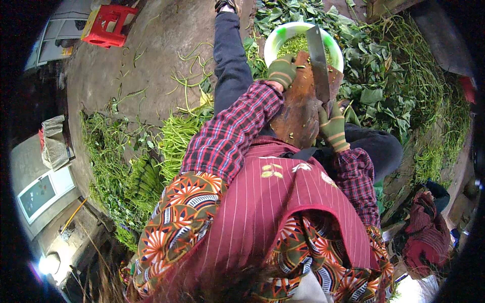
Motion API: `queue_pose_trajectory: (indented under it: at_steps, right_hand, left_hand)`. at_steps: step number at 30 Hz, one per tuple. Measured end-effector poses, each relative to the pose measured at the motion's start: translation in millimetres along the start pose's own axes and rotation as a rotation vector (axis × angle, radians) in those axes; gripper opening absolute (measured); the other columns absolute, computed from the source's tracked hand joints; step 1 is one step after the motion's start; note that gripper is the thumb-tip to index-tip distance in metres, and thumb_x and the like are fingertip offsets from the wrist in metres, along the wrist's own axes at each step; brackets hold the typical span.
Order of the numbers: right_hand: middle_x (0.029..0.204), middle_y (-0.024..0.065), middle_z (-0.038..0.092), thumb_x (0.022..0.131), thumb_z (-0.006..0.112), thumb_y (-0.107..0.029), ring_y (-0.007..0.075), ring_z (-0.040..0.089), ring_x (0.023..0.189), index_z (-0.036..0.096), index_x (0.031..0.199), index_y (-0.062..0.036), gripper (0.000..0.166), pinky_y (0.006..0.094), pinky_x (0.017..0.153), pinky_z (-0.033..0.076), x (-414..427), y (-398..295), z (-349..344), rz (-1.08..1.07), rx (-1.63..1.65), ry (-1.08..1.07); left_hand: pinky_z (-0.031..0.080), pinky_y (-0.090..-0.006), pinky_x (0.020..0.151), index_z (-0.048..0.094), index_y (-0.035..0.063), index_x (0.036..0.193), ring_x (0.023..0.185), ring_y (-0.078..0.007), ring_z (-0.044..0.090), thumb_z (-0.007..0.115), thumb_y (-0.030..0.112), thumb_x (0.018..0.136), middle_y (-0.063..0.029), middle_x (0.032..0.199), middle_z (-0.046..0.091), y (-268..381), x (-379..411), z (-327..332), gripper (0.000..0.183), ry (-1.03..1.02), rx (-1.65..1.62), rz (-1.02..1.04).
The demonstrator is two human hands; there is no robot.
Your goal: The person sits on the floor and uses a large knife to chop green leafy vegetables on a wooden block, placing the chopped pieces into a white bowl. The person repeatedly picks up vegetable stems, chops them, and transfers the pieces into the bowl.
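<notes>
A worn wooden board (296, 110) slants from my lap onto the near rim of a white and green basin (270, 49). Chopped green stems (292, 44) fill part of the basin. My left hand (282, 71), in a striped green knit glove, is closed at the board's left edge with short green stem ends (300, 67) poking out toward the blade. In a matching glove, my right hand (334, 128) grips a large knife (320, 72), its broad blade reaching over the board and basin. Green bits cling to the wood. The knife's handle is mostly hidden by my fingers.
Cut leaves (373, 89) and long vines (435, 113) heap on the right. A bundle of green stems (176, 140) lies left of my outstretched leg (232, 57). A red plastic stool (113, 26) stands far left. Another person (426, 235) is at lower right.
</notes>
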State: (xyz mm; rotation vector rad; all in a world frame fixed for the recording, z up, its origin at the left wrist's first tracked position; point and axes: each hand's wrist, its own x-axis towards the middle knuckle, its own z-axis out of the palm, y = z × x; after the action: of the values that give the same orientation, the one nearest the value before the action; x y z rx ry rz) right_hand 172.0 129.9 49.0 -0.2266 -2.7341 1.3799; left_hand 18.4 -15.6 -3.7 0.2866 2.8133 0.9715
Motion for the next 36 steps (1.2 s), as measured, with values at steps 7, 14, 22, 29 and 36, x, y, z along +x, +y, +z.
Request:
queue_pose_trajectory:
  at_steps: [7, 14, 22, 29, 36]
  right_hand:
    - [0.079, 0.0216, 0.054, 0.073, 0.051, -0.017, 0.0375, 0.051, 0.073, 0.044, 0.097, -0.0008, 0.031, 0.0389, 0.06, 0.041, -2.5, 15.0, 12.3, 0.169, -0.139, -0.128]
    - [0.077, 0.022, 0.052, 0.073, 0.051, -0.016, 0.0394, 0.049, 0.07, 0.044, 0.087, -0.0001, 0.023, 0.0404, 0.056, 0.039, 0.0, 1.8, 4.3, -0.036, -0.039, -0.006]
    - [0.073, 0.0191, 0.054, 0.072, 0.053, -0.018, 0.0354, 0.052, 0.069, 0.048, 0.087, -0.0015, 0.023, 0.0373, 0.057, 0.041, -0.3, 17.3, 18.4, 0.09, -0.102, -0.067]
    - [0.074, 0.0144, 0.053, 0.071, 0.055, -0.014, 0.0273, 0.051, 0.065, 0.048, 0.09, -0.0015, 0.024, 0.0331, 0.057, 0.04, -0.5, 21.5, -2.9, -0.066, -0.151, -0.069]
    - [0.072, 0.0048, 0.054, 0.066, 0.059, -0.007, 0.0089, 0.045, 0.065, 0.05, 0.087, -0.0018, 0.024, 0.0251, 0.06, 0.04, 10.0, 46.4, -38.2, 0.016, -0.016, -0.574]
  left_hand:
    - [0.041, -0.038, 0.061, 0.055, 0.0084, 0.078, 0.067, -0.03, 0.053, 0.051, 0.018, 0.069, -0.0132, 0.072, 0.056, -51.2, -42.5, -34.1, 0.014, 0.142, -0.119, -0.018]
    - [0.041, -0.0362, 0.062, 0.055, 0.009, 0.081, 0.069, -0.0295, 0.053, 0.051, 0.018, 0.069, -0.0133, 0.076, 0.056, -57.4, -55.5, -31.7, 0.015, 0.11, 0.018, 0.001]
    - [0.04, -0.0401, 0.058, 0.054, 0.0089, 0.08, 0.066, -0.0305, 0.052, 0.051, 0.02, 0.068, -0.0131, 0.072, 0.055, -64.5, -56.9, -27.4, 0.016, 0.148, 0.001, 0.072]
    - [0.041, -0.0358, 0.062, 0.055, 0.0083, 0.08, 0.07, -0.0304, 0.053, 0.051, 0.018, 0.07, -0.014, 0.076, 0.056, -62.0, -55.4, -29.7, 0.015, 0.134, -0.061, 0.045]
    - [0.041, -0.0325, 0.059, 0.057, 0.0043, 0.079, 0.064, -0.0258, 0.054, 0.05, 0.014, 0.071, -0.0137, 0.069, 0.057, -73.7, -43.0, -40.5, 0.014, 0.373, -0.455, -0.148]
